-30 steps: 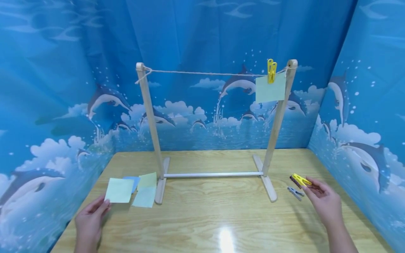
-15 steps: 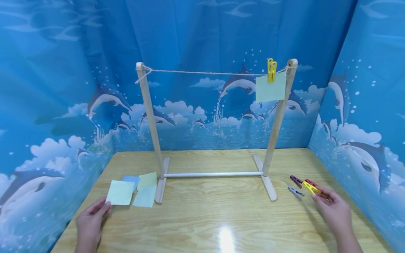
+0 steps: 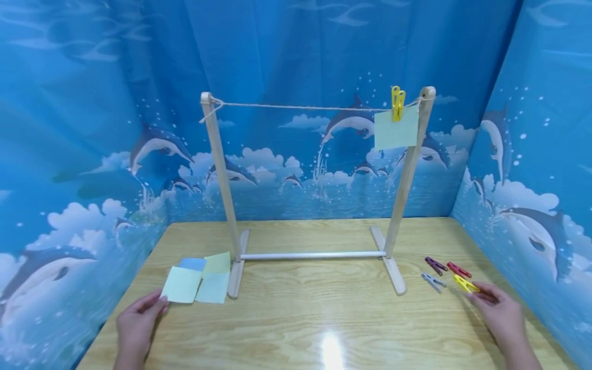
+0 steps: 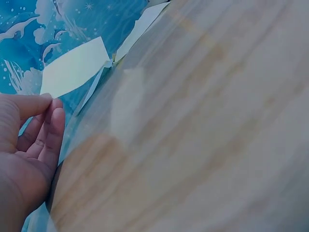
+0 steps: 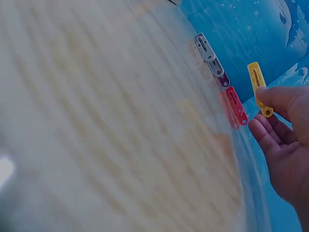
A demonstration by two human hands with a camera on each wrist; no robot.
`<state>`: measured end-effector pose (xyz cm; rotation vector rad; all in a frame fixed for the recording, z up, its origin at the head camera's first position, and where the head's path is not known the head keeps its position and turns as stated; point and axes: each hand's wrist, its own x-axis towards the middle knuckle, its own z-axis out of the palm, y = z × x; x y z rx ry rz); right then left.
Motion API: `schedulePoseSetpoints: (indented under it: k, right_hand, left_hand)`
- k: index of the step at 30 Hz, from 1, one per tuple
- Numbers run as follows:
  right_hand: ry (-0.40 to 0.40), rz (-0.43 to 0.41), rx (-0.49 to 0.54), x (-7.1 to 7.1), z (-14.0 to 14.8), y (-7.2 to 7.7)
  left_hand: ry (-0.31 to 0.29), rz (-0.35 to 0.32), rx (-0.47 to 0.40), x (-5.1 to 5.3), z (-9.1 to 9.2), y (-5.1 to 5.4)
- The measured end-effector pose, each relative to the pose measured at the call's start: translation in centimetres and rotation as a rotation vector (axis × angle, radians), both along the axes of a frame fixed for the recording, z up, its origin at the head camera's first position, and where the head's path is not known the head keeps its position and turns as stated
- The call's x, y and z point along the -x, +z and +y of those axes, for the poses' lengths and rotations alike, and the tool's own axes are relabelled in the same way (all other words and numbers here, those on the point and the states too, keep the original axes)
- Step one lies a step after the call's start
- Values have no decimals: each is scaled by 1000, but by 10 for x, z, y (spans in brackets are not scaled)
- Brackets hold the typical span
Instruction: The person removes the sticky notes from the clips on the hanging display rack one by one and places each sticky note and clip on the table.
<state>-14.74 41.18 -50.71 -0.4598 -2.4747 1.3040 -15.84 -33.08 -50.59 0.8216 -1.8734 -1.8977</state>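
My left hand [image 3: 139, 321] pinches a pale green paper square [image 3: 181, 284] by its lower left corner, between thumb and fingers. In the left wrist view the held paper [image 4: 75, 67] is tilted up off the table. On the right, my right hand [image 3: 501, 311] pinches a yellow clothespin [image 3: 465, 283] just above the table. Around it lie a red clothespin [image 3: 459, 270], a dark purple clothespin [image 3: 436, 265] and a grey clothespin [image 3: 433, 282]. The right wrist view shows the thumb across the yellow clothespin [image 5: 259, 87].
A wooden stand [image 3: 400, 190] with a string [image 3: 296, 107] across its top is at the back. Another yellow clothespin [image 3: 398, 104] fixes a pale green paper [image 3: 396, 128] at the string's right end. Blue [image 3: 192, 264], yellowish [image 3: 216, 264] and pale green [image 3: 213, 288] papers lie by the left foot.
My right hand has moved right and toward me with the yellow clothespin, uncovering the red one. My left hand has shifted slightly right and lowered its paper a little.
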Motion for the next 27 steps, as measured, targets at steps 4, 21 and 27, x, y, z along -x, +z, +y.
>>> schedulePoseSetpoints:
  k: [4,21,27]
  right_hand:
    - [16,-40,-56,3,6,-4]
    - [50,-140,-218,14,11,-11]
    - [51,-131,-259,15,11,-12]
  left_hand:
    - [5,10,34,2,1,-2]
    - [-39,-143,495,-1,0,-3]
    - [-22,-171,488,-2,0,-1]
